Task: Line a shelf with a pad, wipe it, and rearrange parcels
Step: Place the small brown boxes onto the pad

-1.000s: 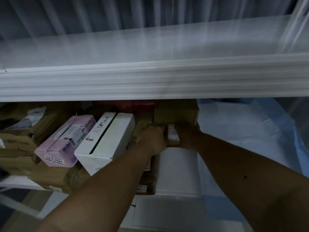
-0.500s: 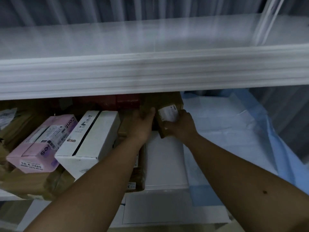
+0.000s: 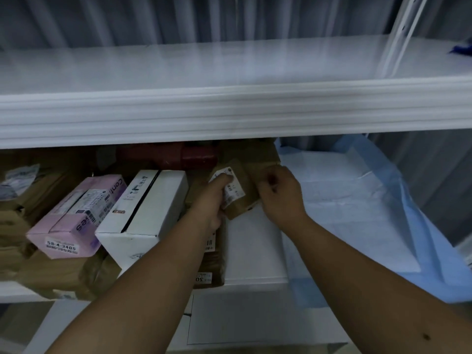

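Note:
A small brown cardboard parcel [image 3: 241,200] with a white label is held tilted above the lower shelf, between both hands. My left hand [image 3: 213,200] grips its left side with the thumb lying on the label. My right hand [image 3: 279,198] grips its right side with curled fingers. A blue and white pad [image 3: 357,213] covers the right part of the lower shelf. Left of the hands lie a white box [image 3: 150,210] and a pink box [image 3: 76,218]. A flat white parcel [image 3: 255,251] lies under the held one.
The white upper shelf [image 3: 229,108] juts out just above the hands. Brown parcels [image 3: 23,218] crowd the far left, a dark red box [image 3: 189,154] sits at the back. A white upright post [image 3: 401,34] rises at the top right.
Both hands have pulled the small brown parcel out from the back of the stack and toward me, tilting it so that its label faces up. My view has shifted slightly left.

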